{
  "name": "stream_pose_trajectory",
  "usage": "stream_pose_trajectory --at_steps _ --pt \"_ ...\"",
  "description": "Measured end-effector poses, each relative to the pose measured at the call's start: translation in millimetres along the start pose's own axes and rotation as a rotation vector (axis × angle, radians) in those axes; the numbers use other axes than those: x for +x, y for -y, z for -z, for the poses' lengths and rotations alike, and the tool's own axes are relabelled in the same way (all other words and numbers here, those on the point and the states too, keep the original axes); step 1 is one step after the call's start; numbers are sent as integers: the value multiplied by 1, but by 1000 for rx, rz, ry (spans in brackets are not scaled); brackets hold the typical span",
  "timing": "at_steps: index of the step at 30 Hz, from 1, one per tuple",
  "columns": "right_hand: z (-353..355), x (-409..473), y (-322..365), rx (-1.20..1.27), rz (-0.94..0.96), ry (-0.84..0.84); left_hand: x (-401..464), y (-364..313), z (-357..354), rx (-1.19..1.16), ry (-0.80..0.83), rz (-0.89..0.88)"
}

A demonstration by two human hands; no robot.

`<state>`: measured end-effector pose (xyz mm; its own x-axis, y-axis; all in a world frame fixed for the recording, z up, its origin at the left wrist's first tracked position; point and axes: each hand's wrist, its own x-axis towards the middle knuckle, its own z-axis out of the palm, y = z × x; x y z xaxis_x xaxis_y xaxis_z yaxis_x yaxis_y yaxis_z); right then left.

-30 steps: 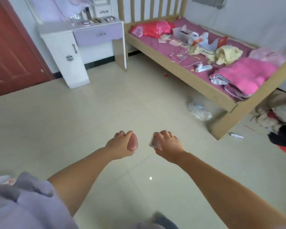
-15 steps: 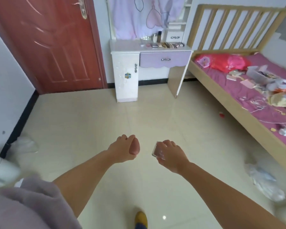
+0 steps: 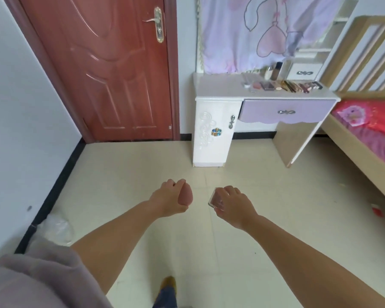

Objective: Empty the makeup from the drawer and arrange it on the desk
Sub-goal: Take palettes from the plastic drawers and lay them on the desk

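Note:
My left hand grips a pink makeup sponge over the tiled floor. Beside it, my right hand holds a small clear compact case. Both are held out in front of me, some way short of the white desk against the far wall. Its purple drawer is closed. Several makeup items, palettes and pencils, lie in a row on the right part of the desktop, with a dark bottle behind them.
A red-brown door stands closed left of the desk. A wooden bed with pink bedding runs along the right. A white plastic bag lies by the left wall, and a small red scrap near the bed.
The view has swung left, from the bed to the desk and door, and the desk is now nearer. Both hands keep their hold on the sponge and the case.

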<state>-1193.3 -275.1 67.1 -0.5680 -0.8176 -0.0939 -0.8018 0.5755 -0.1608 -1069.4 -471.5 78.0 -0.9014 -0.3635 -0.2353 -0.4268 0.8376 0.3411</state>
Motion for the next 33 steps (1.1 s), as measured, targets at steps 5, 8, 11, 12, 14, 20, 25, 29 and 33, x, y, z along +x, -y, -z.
stream_pose_trajectory --at_steps 5,8,11,12,14,20,25,29,33 --pt "22 114 -16 93 -84 -34 123 36 63 64 54 -46" --pt "28 168 -47 106 -141 -29 197 36 78 78 94 -91" --pt "36 225 -91 109 -210 -39 280 25 86 85 120 -165" --pt "38 246 -108 104 -219 -41 310 20 89 86 123 -184" --pt "41 287 -143 92 -232 -37 368 9 92 84 119 -203" --pt "87 430 -258 46 -200 -14 534 -28 128 13 86 -193" --pt "116 544 -323 32 -158 29 644 -30 156 -63 58 -120" --pt "129 639 -363 44 -140 -8 745 -25 175 -34 73 -121" --pt "136 712 -403 73 -204 -14 838 -36 194 -16 117 -167"
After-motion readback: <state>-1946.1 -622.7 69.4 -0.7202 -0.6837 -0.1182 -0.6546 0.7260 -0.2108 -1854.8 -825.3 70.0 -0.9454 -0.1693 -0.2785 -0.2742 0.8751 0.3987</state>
